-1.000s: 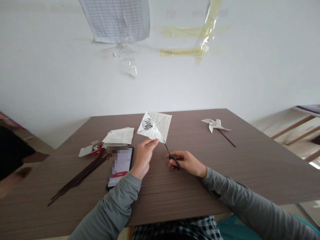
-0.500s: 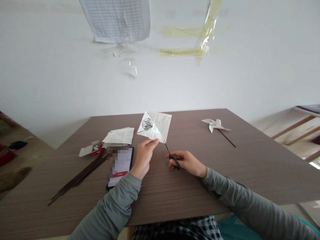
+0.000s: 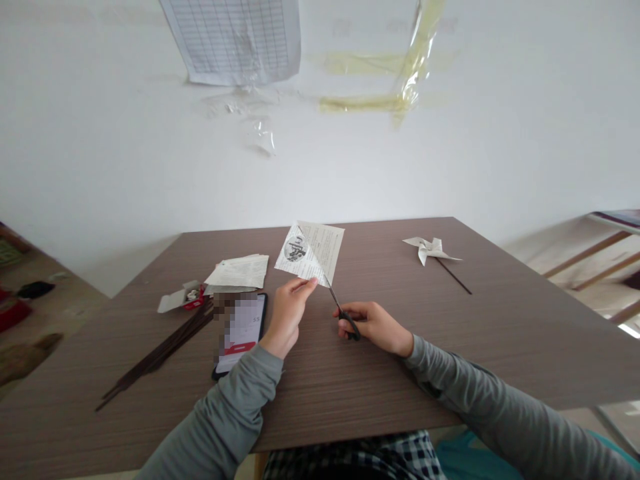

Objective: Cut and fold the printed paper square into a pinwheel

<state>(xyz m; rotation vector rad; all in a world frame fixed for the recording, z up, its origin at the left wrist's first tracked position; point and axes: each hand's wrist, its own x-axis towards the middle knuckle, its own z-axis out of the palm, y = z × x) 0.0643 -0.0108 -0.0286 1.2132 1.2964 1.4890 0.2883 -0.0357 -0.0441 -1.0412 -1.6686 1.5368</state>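
Observation:
A square sheet of printed paper (image 3: 327, 248) with a round dark picture on its left half is held up over the table. My left hand (image 3: 290, 313) pinches its near edge between thumb and fingers. My right hand (image 3: 375, 327) grips the black handles of a pair of scissors (image 3: 341, 311). The blades reach into the paper from its near corner, along a diagonal line. How far apart the blades are I cannot tell.
Left on the brown table (image 3: 320, 393) lie a phone (image 3: 243, 333), a stack of paper squares (image 3: 239, 272), a small red box (image 3: 194, 297) and a bundle of thin dark sticks (image 3: 160, 350). A paper pinwheel (image 3: 431, 251) on a stick lies at the right. A wall (image 3: 320, 173) rises behind.
The paper's top edge and surface have shifted slightly and tilted a little. Both hands stay almost where they were, still holding the paper and the scissors.

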